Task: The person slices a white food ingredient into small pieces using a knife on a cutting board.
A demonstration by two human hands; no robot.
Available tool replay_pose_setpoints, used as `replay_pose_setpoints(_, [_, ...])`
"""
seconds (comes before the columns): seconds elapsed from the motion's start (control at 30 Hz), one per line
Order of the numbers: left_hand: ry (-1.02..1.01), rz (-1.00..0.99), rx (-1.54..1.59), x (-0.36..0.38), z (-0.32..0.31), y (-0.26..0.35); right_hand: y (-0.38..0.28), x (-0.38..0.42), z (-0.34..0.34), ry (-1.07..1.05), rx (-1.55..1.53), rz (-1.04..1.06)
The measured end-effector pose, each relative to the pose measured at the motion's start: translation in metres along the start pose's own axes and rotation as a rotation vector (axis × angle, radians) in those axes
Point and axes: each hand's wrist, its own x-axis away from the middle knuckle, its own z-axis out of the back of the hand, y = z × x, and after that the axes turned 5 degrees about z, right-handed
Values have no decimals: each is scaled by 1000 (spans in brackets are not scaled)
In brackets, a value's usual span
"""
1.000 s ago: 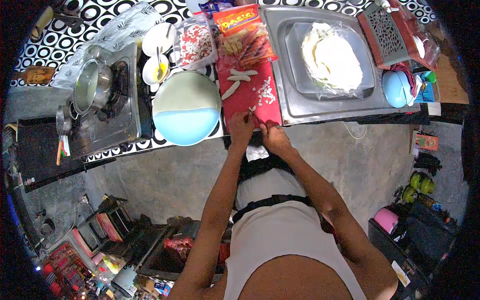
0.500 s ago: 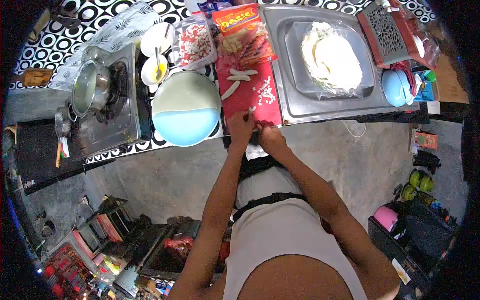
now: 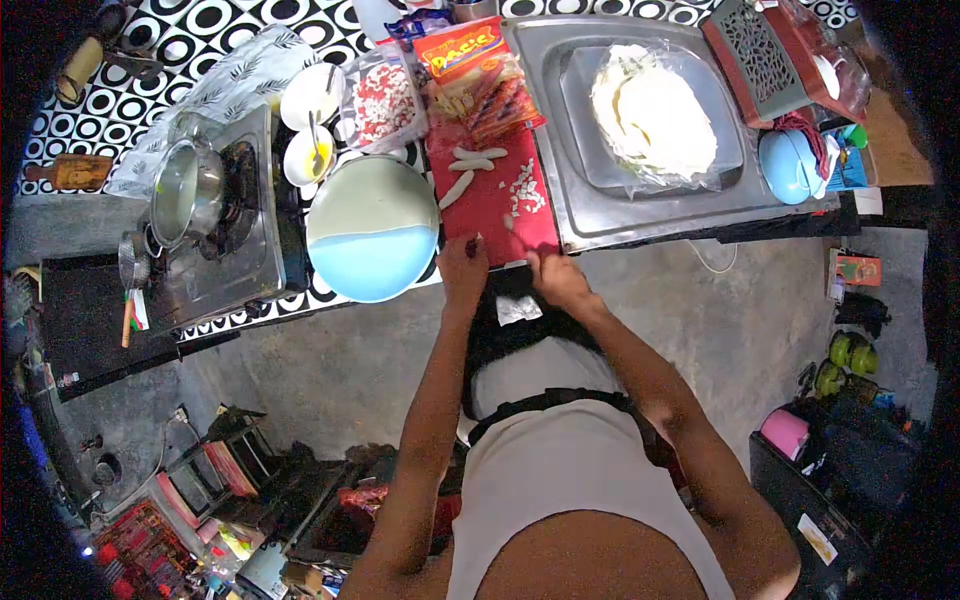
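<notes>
A red cutting board (image 3: 505, 240) lies at the counter's front edge with several pale, finger-shaped sticks (image 3: 458, 189) and a scatter of small white chopped pieces (image 3: 528, 188) on it. My right hand (image 3: 560, 280) is closed at the board's front right corner, around what looks like a small knife (image 3: 509, 223); its blade is blurred and its handle hidden. On the front left corner, my left hand (image 3: 463, 268) has its fingers curled together. A small pale tip shows at those fingers, too little to name. The two hands are apart.
Beyond the board lie a printed food packet (image 3: 460, 50) and a tub of chopped red and white pieces (image 3: 383, 100). Left are a large plate (image 3: 372, 262), a bowl of yellow liquid (image 3: 309, 156) and a pot (image 3: 186, 195) on a stove. Right, a sink (image 3: 575, 225) holds bagged pale sheets (image 3: 655, 115).
My hands have separated: the left shifted slightly left and toward me, the right a little to the right. The view has shifted slightly. The sticks and chopped pieces stay on the board.
</notes>
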Motion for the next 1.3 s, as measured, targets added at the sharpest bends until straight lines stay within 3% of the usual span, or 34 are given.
replay_pose_setpoints(0.03, [-16,7,73,3,2,0,-1,-4,0,84,31,-8])
replay_pose_setpoints(0.07, [-27,14,147,3,2,1,0,-10,4,21,-18,-90])
replay_pose_setpoints(0.17, [-100,-2,101,2,-3,5,-6,-14,22,-106,-63,-72])
replay_pose_setpoints(0.37, [-84,-9,58,0,-20,16,-8,-6,15,-104,-168,-97])
replay_pose_setpoints(0.47, [-121,-10,65,-3,-17,21,-4,-2,-3,18,-209,-4])
replay_pose_setpoints(0.57, [-147,10,72,-5,-20,17,2,-2,-15,-131,-114,-23])
replay_pose_setpoints(0.67, [-157,46,87,-5,-23,15,1,0,-20,-12,-181,54])
replay_pose_setpoints(0.77, [-185,71,39,-7,-20,17,-2,1,-19,-38,-130,29])
replay_pose_setpoints(0.97, [-173,58,62,-6,-22,15,4,1,-30,-102,-120,8])
replay_pose_setpoints(1.17, [-192,76,59,-9,-19,18,-11,-2,-30,-8,-95,19])
replay_pose_setpoints(1.3, [-113,17,34,-6,-15,24,-7,2,-24,-87,-160,22])
